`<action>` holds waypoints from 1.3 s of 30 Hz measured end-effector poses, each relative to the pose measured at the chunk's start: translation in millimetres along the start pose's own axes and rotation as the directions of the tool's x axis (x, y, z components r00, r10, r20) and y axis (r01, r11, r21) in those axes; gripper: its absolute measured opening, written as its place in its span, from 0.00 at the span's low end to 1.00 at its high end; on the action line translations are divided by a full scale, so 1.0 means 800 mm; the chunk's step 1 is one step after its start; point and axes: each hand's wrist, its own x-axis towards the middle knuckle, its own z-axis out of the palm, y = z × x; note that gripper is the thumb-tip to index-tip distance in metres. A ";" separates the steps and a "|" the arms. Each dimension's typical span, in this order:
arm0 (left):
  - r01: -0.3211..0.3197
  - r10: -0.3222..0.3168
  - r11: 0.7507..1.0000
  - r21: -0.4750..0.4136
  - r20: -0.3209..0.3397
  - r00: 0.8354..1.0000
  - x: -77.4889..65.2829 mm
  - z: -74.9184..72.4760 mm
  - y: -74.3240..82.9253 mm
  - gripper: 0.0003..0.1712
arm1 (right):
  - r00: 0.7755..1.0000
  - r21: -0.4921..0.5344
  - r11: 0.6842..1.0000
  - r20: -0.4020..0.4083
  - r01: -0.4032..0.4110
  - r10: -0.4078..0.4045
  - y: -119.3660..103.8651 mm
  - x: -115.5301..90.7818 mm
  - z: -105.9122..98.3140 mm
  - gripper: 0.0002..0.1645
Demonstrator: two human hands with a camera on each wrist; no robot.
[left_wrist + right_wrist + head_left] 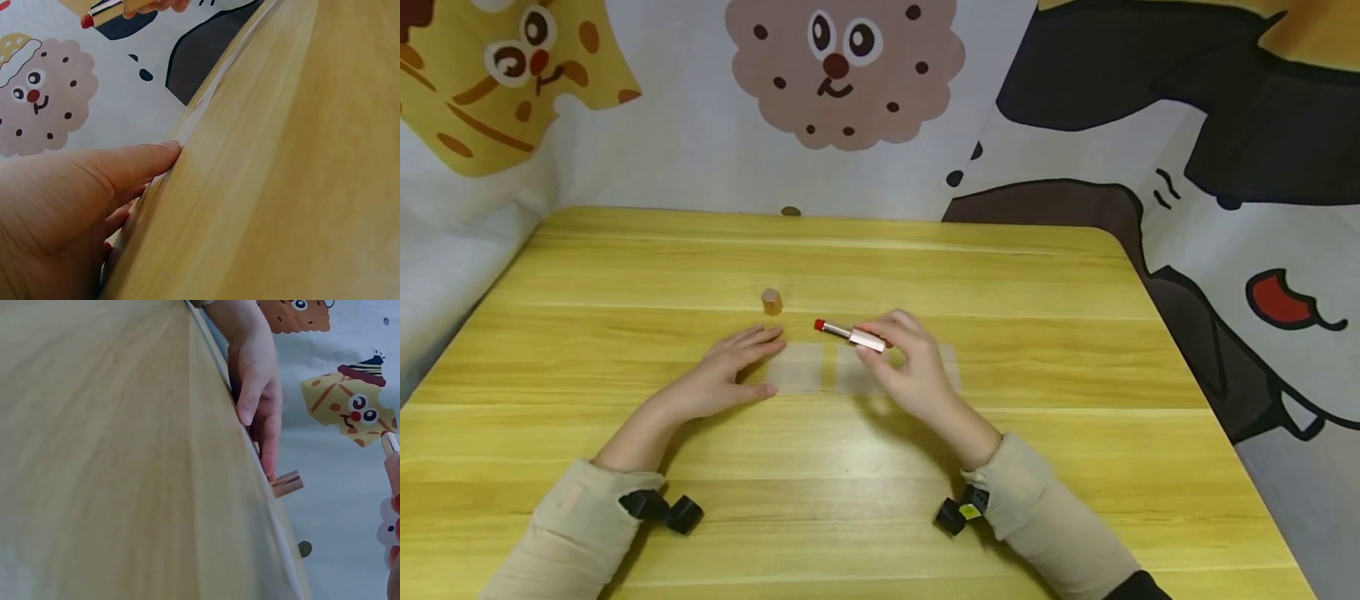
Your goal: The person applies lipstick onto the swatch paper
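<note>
A lipstick (867, 339) with its red tip bared is pinched between the thumb and fingers of my right hand (917, 367), raised over the table and pointing left. The same lipstick (392, 459) shows at the right edge of the right wrist view. My left hand (718, 379) lies on the table with its fingers spread, fingertips at the left end of a row of pale, translucent strips (796, 367). Just beyond those fingers the copper-coloured lipstick cap (772, 301) stands upright, apart from both hands.
The wood-grain table (820, 517) fills the lower view. Behind and beside it hangs a white cloth (677, 117) printed with cartoon food faces. Black wrist cameras sit on both sleeves.
</note>
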 end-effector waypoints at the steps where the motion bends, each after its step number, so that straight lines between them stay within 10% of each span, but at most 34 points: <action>1: 0.000 0.000 1.000 0.002 -0.001 1.000 0.000 0.000 0.000 0.40 | 1.000 -0.001 1.000 0.010 0.001 -0.001 0.001 0.000 0.002 0.13; 39: 0.002 -0.002 1.000 0.008 -0.023 1.000 0.000 0.000 0.003 0.39 | 0.975 -0.153 0.987 0.211 -0.043 0.075 0.021 0.001 0.037 0.14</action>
